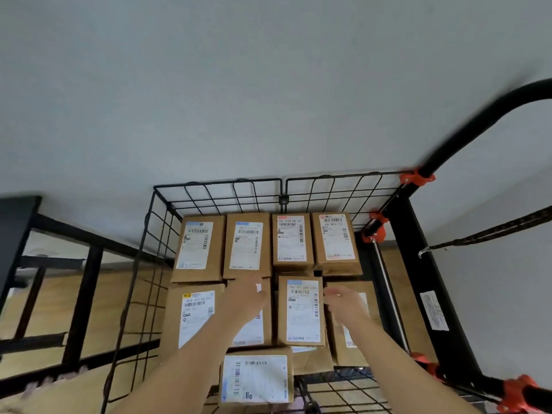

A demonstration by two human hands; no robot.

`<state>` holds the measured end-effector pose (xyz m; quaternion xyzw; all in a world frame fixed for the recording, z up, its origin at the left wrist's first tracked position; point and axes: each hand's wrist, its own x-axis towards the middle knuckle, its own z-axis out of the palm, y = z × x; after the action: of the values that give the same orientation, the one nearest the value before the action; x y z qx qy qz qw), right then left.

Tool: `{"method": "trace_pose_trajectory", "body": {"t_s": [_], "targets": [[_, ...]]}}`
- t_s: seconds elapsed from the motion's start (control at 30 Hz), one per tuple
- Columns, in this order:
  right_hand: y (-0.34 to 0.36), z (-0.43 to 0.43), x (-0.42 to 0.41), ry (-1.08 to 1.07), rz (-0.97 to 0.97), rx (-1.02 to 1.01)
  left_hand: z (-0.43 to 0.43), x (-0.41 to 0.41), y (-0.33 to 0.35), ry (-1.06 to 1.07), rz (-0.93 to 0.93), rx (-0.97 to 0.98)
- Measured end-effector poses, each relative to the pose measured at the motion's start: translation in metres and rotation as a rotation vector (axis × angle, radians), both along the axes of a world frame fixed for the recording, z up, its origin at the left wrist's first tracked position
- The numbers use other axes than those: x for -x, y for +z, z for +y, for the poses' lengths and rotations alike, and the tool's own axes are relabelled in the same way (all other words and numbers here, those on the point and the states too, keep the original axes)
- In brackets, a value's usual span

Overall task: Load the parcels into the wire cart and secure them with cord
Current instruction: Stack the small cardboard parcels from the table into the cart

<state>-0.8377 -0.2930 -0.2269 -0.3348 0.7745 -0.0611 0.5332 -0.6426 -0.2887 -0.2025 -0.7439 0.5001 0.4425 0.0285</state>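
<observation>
Several brown cardboard parcels with white labels fill the black wire cart (280, 186). A far row stands against the back mesh, one of them a parcel (292, 242) with a red-marked label. My left hand (249, 295) reaches over the near row, fingers extended on a parcel top, holding nothing. My right hand (343, 301) hovers, blurred, just right of a near-row parcel (301, 312), fingers loosely extended. A flat parcel (255, 379) lies nearest me. A dark cord with a metal hook (424, 251) stretches in from the right.
The cart's black handle (478, 124) with orange clamps (418, 177) rises at the right. A black metal frame (83, 294) stands left over wooden flooring. A grey wall fills the upper view.
</observation>
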Motion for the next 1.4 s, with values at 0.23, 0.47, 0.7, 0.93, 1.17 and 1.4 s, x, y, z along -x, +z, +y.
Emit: {"method": "trace_pose_trajectory", "body": {"t_s": [0.23,0.47,0.7,0.93,1.17,1.4], "targets": [[0.049,0.024,-0.06,0.043,-0.035,0.12,0.035,-0.068,0.043,-0.031,0.034,0.087],[0.106,0.076,-0.169,0.196,-0.065,0.278,0.107,-0.176,0.099,-0.098,-0.058,0.274],[0.146,0.131,-0.303,0.363,-0.122,0.448,0.186,-0.301,0.146,0.002,-0.041,0.457],[0.174,0.167,-0.432,0.537,-0.185,0.524,0.255,-0.41,0.179,0.146,-0.141,0.592],[0.199,0.182,-0.528,0.73,-0.216,0.591,0.282,-0.492,0.191,0.31,-0.22,0.63],[0.207,0.155,-0.62,0.812,-0.224,0.631,0.269,-0.572,0.198,0.368,-0.314,0.717]]}}
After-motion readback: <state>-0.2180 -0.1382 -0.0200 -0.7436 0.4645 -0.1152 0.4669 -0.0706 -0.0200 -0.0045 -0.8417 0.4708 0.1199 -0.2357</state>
